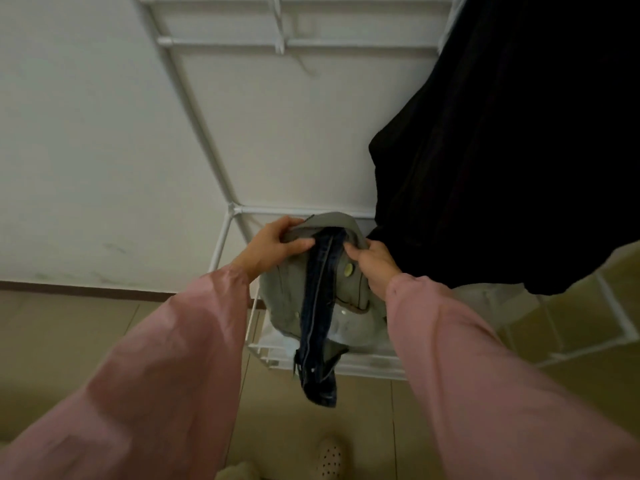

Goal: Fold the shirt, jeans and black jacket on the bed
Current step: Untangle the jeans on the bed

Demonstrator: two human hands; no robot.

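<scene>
**Inspector:** Start nearest the camera. What is at the person's feet?

**Clerk:** A pale perforated rubber clog (329,457) on the beige tiled floor (69,327). Above it, two loose pink fabric sleeves (156,358) reach forward

**Inspector:** State of the hands?

**Clerk:** Both are closed on cloth. The left hand (277,242) has its fingers curled over the top edge of a grey-green buttoned cotton shirt (280,296), thumb pressed on its front. The right hand (372,263) grips the same shirt's opposite side, just above a pale round button. Its fingertips are tucked out of sight

**Inspector:** And the jeans?

**Clerk:** A dark blue denim pair of jeans (317,306), bunched into a narrow strip, is draped over the middle of the shirt between the two hands. It hangs down past the shirt's hem. In my judgement the shirt is held at both sides so that it carries the jeans as one bundle

**Inspector:** Where is the bundle?

**Clerk:** It is held up in front of the lower frame of a white tubular metal clothes rack (221,244). No bed is in view, so I judge the folding has not yet begun

**Inspector:** Third garment?

**Clerk:** The black fabric jacket (502,150) hangs down at the rack's right side, its lower part just beside the right hand. It is too dark for any detail. Behind everything stands a plain white wall (86,133)
</scene>
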